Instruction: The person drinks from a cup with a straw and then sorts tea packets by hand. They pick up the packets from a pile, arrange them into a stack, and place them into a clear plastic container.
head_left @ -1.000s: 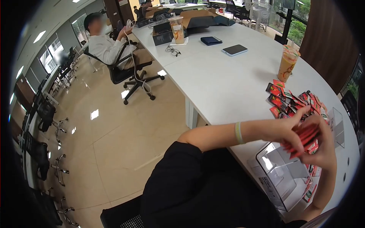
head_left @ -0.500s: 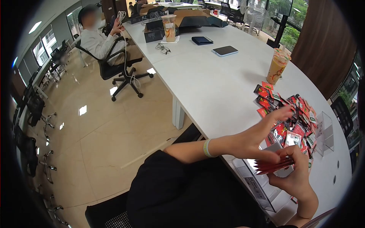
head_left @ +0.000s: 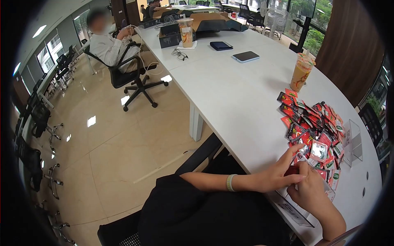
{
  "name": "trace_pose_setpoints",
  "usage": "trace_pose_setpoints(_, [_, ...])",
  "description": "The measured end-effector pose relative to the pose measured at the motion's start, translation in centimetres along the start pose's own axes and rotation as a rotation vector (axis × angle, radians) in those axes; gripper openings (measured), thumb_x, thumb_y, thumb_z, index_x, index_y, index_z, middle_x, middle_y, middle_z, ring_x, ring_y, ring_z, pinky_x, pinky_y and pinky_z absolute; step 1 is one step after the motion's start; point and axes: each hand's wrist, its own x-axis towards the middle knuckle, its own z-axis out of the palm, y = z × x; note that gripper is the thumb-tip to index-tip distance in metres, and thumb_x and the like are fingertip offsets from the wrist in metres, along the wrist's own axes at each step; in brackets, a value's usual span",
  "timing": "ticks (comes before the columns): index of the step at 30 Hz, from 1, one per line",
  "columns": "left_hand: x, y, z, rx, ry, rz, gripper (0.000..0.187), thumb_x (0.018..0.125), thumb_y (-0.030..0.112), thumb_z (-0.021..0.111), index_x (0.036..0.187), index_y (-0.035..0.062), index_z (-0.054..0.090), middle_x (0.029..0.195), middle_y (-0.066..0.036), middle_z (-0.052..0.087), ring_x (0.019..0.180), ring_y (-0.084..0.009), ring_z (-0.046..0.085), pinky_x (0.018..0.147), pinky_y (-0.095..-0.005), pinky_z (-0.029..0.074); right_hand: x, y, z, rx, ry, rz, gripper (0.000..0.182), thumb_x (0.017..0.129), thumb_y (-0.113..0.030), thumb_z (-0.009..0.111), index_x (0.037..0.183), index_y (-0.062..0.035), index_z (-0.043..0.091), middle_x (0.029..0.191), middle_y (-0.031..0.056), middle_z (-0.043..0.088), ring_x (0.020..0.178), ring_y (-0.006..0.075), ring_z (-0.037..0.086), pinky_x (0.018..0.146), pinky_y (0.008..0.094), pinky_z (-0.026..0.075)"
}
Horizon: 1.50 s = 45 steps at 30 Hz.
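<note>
My right hand [head_left: 310, 187] curls around a small stack of red sachets [head_left: 292, 170], mostly hidden by the fingers. My left hand [head_left: 281, 171] meets it, thumb across the right fingers. A thin pale loop [head_left: 301, 157] shows at my left fingertips and runs toward the right hand; its kind is too small to make out. Right beyond both hands spreads a heap of red and black sachets [head_left: 316, 121], with a silvery square packet [head_left: 319, 150] on top. Below my hands, a clear plastic holder with a printed strip [head_left: 292, 211] lies at the table's edge.
A clear stand [head_left: 353, 143] borders the heap. Farther along the white table [head_left: 230, 94] are a drink cup [head_left: 301, 74], phone [head_left: 246, 56], dark wallet [head_left: 221, 45], glasses [head_left: 179, 54], second cup [head_left: 186, 33] and boxes [head_left: 213, 25]. A seated person [head_left: 111, 51] holds a white cable.
My left hand has come down from over the heap to meet my right hand. The fanned red sachets are now mostly covered by fingers, and a thin loop shows.
</note>
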Motion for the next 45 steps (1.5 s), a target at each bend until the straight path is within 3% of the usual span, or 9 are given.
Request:
trace_pose_setpoints(12, [0.0, -0.9, -0.1, -0.069, -0.079, -0.024, 0.084, 0.082, 0.023, 0.057, 0.138, 0.0032, -0.003, 0.143, -0.020, 0.007, 0.136, -0.0288, 0.004, 0.108, -0.0396, 0.014, -0.7, -1.0, 0.3, -0.220, 0.050, 0.053, 0.064, 0.060, -0.013, 0.065, 0.113, 0.0127, 0.043, 0.108, 0.0226, 0.042, 0.097, 0.0365, 0.043, 0.085, 0.0450, 0.036])
trace_pose_setpoints(14, [0.1, -0.9, 0.0, -0.087, -0.069, 0.006, 0.078, 0.084, 0.022, 0.054, 0.137, 0.0023, -0.001, 0.140, -0.023, 0.010, 0.134, -0.0306, 0.011, 0.107, -0.0395, 0.017, -0.7, -1.2, 0.4, -0.321, 0.121, -0.002, 0.064, 0.062, -0.011, 0.064, 0.116, 0.0123, 0.039, 0.112, 0.0245, 0.038, 0.107, 0.0397, 0.038, 0.092, 0.0461, 0.033])
trace_pose_setpoints(28, [1.4, -1.2, -1.6, -0.095, -0.037, -0.024, 0.070, 0.091, 0.036, 0.045, 0.136, 0.0010, 0.004, 0.138, -0.026, 0.020, 0.130, -0.0322, 0.022, 0.105, -0.0389, 0.021, -0.2, 0.3, 0.5, -0.452, 0.135, 0.014, 0.076, 0.059, -0.017, 0.064, 0.123, 0.0128, 0.036, 0.134, 0.0250, 0.028, 0.112, 0.0381, 0.034, 0.091, 0.0482, 0.029])
trace_pose_setpoints(30, [2.1, -0.8, -4.5, 0.342, -0.038, 0.009, 0.067, 0.091, 0.034, 0.045, 0.135, -0.0038, 0.012, 0.136, -0.022, 0.025, 0.130, -0.0307, 0.023, 0.106, -0.0379, 0.020, -0.1, 0.0, -0.3, -0.431, 0.084, 0.018, 0.077, 0.060, -0.017, 0.065, 0.123, 0.0137, 0.034, 0.134, 0.0256, 0.027, 0.112, 0.0378, 0.034, 0.092, 0.0478, 0.028])
trace_pose_setpoints(34, [1.4, 1.5, -12.3, 1.294, 0.357, -0.060, 0.075, 0.084, 0.047, 0.051, 0.131, -0.0055, 0.025, 0.131, -0.026, 0.033, 0.126, -0.0399, 0.026, 0.104, -0.0490, 0.020, -0.6, 0.0, -3.1, -0.289, 0.040, 0.023, 0.081, 0.060, -0.020, 0.068, 0.124, 0.0137, 0.032, 0.133, 0.0275, 0.027, 0.119, 0.0409, 0.030, 0.097, 0.0488, 0.025])
trace_pose_setpoints(36, [0.5, 2.0, -16.3, 1.585, 0.698, -0.225, 0.082, 0.080, 0.049, 0.056, 0.131, -0.0059, 0.024, 0.132, -0.026, 0.032, 0.126, -0.0438, 0.024, 0.102, -0.0557, 0.018, -1.9, 0.5, -5.1, -0.140, 0.113, 0.203, 0.082, 0.063, -0.009, 0.066, 0.133, 0.0024, 0.027, 0.136, 0.0215, 0.027, 0.125, 0.0388, 0.027, 0.105, 0.0444, 0.019])
trace_pose_setpoints(38, [-0.8, 2.2, -20.2, 1.624, 1.027, -0.331, 0.090, 0.074, 0.050, 0.062, 0.133, -0.0054, 0.022, 0.133, -0.027, 0.030, 0.126, -0.0465, 0.022, 0.100, -0.0595, 0.017, -3.5, 2.7, -6.3, -0.172, 0.271, 0.334, 0.077, 0.067, -0.002, 0.061, 0.135, -0.0020, 0.027, 0.138, 0.0185, 0.028, 0.127, 0.0350, 0.027, 0.105, 0.0408, 0.019])
trace_pose_setpoints(40, [-2.1, 3.0, -21.7, 1.522, 1.098, -0.395, 0.093, 0.071, 0.052, 0.065, 0.133, -0.0049, 0.024, 0.133, -0.027, 0.030, 0.126, -0.0469, 0.021, 0.101, -0.0576, 0.017, -6.6, 7.3, -6.7, -0.252, 0.445, 0.447, 0.071, 0.072, 0.008, 0.053, 0.137, -0.0046, 0.026, 0.140, 0.0135, 0.029, 0.130, 0.0287, 0.025, 0.106, 0.0364, 0.020])
trace_pose_setpoints(45, [-3.9, 2.3, -23.1, 1.420, 1.114, -0.369, 0.096, 0.063, 0.055, 0.070, 0.129, -0.0039, 0.034, 0.134, -0.028, 0.031, 0.129, -0.0462, 0.017, 0.105, -0.0503, 0.019, -20.3, 18.7, -3.1, -0.491, 0.495, 0.874, 0.054, 0.091, -0.019, 0.048, 0.137, -0.0039, 0.025, 0.139, 0.0157, 0.028, 0.129, 0.0293, 0.026, 0.106, 0.0370, 0.020])
